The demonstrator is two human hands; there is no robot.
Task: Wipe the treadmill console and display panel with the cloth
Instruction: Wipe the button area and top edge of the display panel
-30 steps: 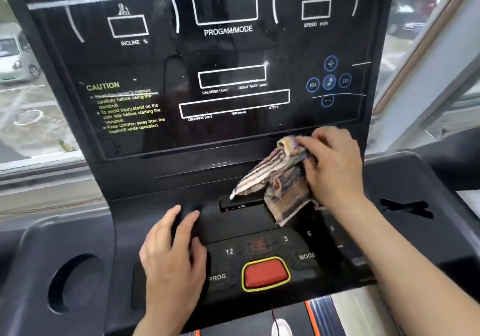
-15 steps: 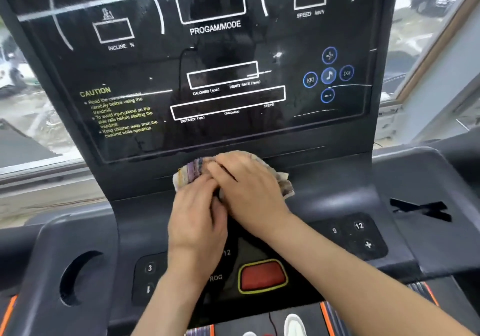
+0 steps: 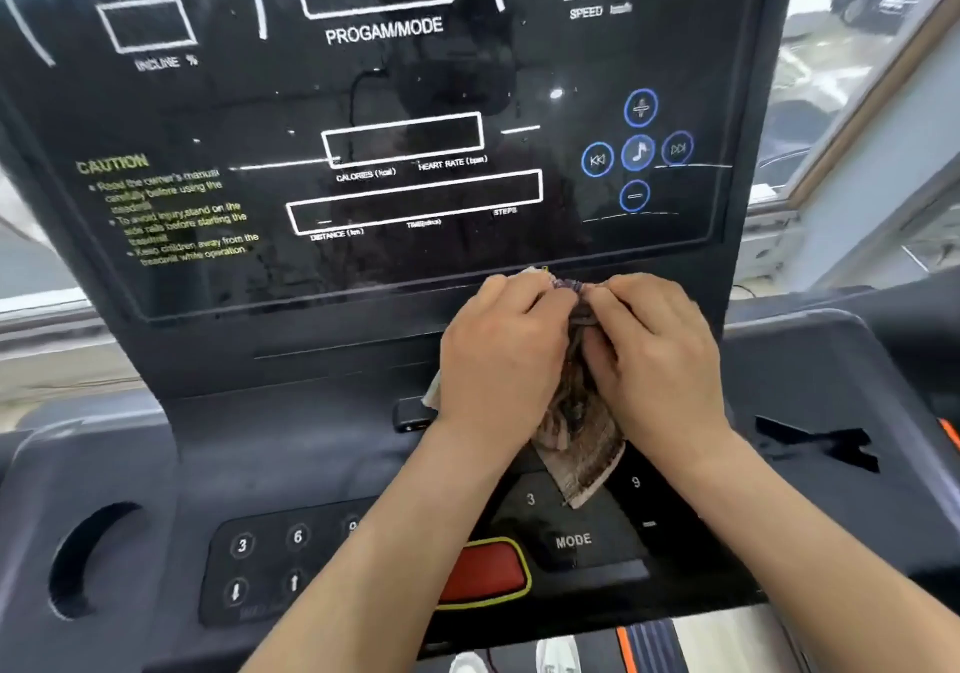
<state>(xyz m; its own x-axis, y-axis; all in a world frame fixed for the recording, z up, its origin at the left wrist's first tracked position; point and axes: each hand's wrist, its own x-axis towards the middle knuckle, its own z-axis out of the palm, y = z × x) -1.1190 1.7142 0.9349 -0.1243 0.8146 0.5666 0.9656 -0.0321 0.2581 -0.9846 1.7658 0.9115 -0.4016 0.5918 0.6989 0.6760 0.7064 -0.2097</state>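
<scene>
A person stands at a treadmill, seen from their own head looking down. Both hands meet just below the lower edge of the glossy black display panel (image 3: pixel 415 152), bunching a striped, brownish cloth (image 3: pixel 576 433) between them.

The left hand (image 3: pixel 501 355) and the right hand (image 3: pixel 657 355) sit side by side, thumbs nearly touching. Their fingers are curled inward and pinch the top of the cloth; its loose end hangs down toward the console (image 3: pixel 322 443) and the numbered buttons. The grip looks like refolding or gathering rather than wiping.

As for progress, the panel shows faint streaks and specks (some may be reflections from the window), so it does not look finished. The lower console, with its red stop button (image 3: pixel 483 571) and MODE key (image 3: pixel 573 540), probably remains to be wiped; no mark on it tells either way.
</scene>
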